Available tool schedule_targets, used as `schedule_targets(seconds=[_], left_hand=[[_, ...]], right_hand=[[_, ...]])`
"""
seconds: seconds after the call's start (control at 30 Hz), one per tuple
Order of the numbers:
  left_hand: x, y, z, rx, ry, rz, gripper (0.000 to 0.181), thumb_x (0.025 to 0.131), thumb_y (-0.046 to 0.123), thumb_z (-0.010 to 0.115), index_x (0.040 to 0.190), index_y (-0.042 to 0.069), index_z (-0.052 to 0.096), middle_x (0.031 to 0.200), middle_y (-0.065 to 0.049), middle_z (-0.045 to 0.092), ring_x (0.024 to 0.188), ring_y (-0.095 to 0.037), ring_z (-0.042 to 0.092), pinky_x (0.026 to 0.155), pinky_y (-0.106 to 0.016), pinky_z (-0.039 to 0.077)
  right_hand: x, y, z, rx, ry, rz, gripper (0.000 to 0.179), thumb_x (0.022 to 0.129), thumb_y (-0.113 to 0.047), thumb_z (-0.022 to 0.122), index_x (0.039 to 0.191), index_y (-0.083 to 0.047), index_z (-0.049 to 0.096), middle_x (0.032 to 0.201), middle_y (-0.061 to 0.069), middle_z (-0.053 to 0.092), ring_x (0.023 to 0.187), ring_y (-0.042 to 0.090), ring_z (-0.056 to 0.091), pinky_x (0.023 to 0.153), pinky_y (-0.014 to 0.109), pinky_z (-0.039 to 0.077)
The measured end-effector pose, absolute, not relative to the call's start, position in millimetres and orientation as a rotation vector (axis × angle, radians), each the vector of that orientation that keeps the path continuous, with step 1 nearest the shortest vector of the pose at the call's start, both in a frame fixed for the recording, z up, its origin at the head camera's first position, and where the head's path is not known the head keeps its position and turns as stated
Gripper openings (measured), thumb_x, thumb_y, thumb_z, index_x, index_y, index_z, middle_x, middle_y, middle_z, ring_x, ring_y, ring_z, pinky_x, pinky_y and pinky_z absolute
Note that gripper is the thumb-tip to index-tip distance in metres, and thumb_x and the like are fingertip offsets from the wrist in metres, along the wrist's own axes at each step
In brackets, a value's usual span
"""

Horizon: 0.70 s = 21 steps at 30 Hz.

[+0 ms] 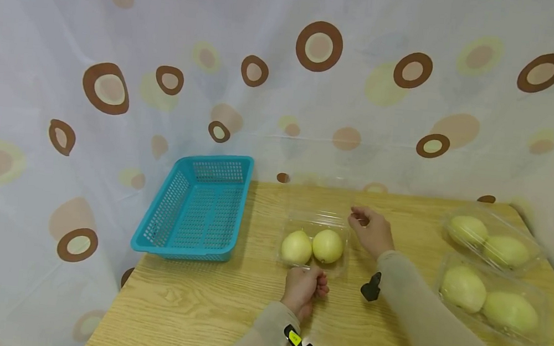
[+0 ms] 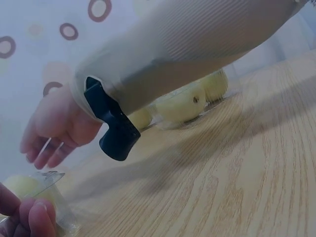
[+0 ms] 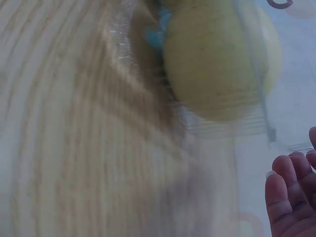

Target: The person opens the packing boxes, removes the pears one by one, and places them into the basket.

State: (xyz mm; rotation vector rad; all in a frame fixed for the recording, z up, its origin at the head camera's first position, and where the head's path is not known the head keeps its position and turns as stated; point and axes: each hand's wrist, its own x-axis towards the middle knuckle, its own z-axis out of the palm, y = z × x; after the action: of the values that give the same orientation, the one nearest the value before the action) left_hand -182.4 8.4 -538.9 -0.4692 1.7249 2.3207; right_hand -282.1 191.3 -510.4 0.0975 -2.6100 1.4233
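Note:
A clear plastic clamshell box [image 1: 347, 260] holds two round, pale yellow-green fruits [image 1: 328, 246]. Its clear lid [image 1: 322, 194] stands raised at the back. My left hand [image 1: 301, 288] is at the front edge of the box, fingers curled, with thumb and fingers gripping that rim; the box wall [image 2: 61, 212] shows beside them in the left wrist view. At the back right corner, my right hand [image 1: 371, 231] pinches the lid's edge with thumb and fingertips. In the right wrist view, its fingers [image 3: 284, 185] meet the lid's edge, with one fruit [image 3: 217, 64] large behind the plastic.
An empty blue plastic basket [image 1: 208, 211] stands on the left of the wooden table [image 1: 184, 303]. Two more clear boxes [image 1: 537, 332], each with two such fruits [image 1: 511, 311], sit at the right. A patterned curtain [image 1: 274, 100] hangs behind the table.

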Motion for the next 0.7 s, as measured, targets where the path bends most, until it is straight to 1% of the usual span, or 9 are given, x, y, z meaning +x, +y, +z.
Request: schedule_targets(seconds=[0.13, 0.27, 0.37, 0.5, 0.57, 0.7], left_hand=[[-182, 9, -539, -0.476, 1.721, 2.324, 0.016, 0.079, 0.0, 0.055, 0.079, -0.011, 0.066, 0.059, -0.003, 0.057, 0.049, -0.011, 0.056, 0.045, -0.02, 0.046], [-182, 10, -539, -0.485, 1.718, 2.326, 0.015, 0.078, 0.0, 0.056, 0.078, -0.011, 0.066, 0.058, -0.003, 0.057, 0.048, -0.011, 0.056, 0.044, -0.02, 0.046], [-181, 9, -540, -0.494, 1.723, 2.324, 0.014, 0.078, 0.0, 0.056, 0.078, -0.01, 0.066, 0.058, -0.003, 0.057, 0.048, -0.011, 0.056, 0.044, -0.02, 0.046], [-182, 9, -540, -0.489, 1.731, 2.319, 0.015, 0.079, 0.001, 0.056, 0.079, -0.011, 0.066, 0.058, -0.003, 0.057, 0.048, -0.011, 0.056, 0.045, -0.02, 0.046], [-182, 9, -540, -0.487, 1.729, 2.317, 0.015, 0.079, 0.001, 0.056, 0.079, -0.011, 0.066, 0.059, -0.003, 0.057, 0.049, -0.011, 0.056, 0.045, -0.02, 0.046], [-182, 8, -540, -0.492, 1.73, 2.319, 0.015, 0.079, 0.001, 0.057, 0.079, -0.01, 0.066, 0.059, -0.003, 0.057, 0.049, -0.011, 0.056, 0.045, -0.02, 0.047]], right_hand=[[-284, 191, -520, 0.069, -2.615, 1.511, 0.048, 0.096, -0.025, 0.061, 0.139, -0.006, 0.051, 0.116, 0.014, 0.064, 0.102, 0.03, 0.061, 0.085, 0.043, 0.051], [-283, 190, -527, 0.065, -2.63, 1.603, 0.057, 0.095, -0.02, 0.062, 0.146, -0.008, 0.041, 0.119, 0.017, 0.063, 0.103, 0.031, 0.063, 0.078, 0.037, 0.054], [-280, 189, -528, 0.06, -2.626, 1.72, 0.063, 0.095, -0.02, 0.062, 0.15, -0.008, 0.033, 0.122, 0.018, 0.06, 0.104, 0.031, 0.062, 0.073, 0.032, 0.055], [-277, 187, -529, 0.024, -2.572, 1.85, 0.066, 0.095, -0.02, 0.063, 0.15, -0.005, 0.031, 0.124, 0.02, 0.058, 0.104, 0.03, 0.061, 0.074, 0.035, 0.055], [-277, 186, -531, -0.001, -2.552, 1.886, 0.065, 0.095, -0.021, 0.063, 0.149, -0.004, 0.033, 0.124, 0.02, 0.058, 0.103, 0.028, 0.061, 0.075, 0.036, 0.055], [-278, 186, -538, -0.029, -2.566, 1.892, 0.063, 0.096, -0.028, 0.061, 0.148, -0.005, 0.035, 0.125, 0.018, 0.058, 0.101, 0.026, 0.061, 0.075, 0.033, 0.055]])
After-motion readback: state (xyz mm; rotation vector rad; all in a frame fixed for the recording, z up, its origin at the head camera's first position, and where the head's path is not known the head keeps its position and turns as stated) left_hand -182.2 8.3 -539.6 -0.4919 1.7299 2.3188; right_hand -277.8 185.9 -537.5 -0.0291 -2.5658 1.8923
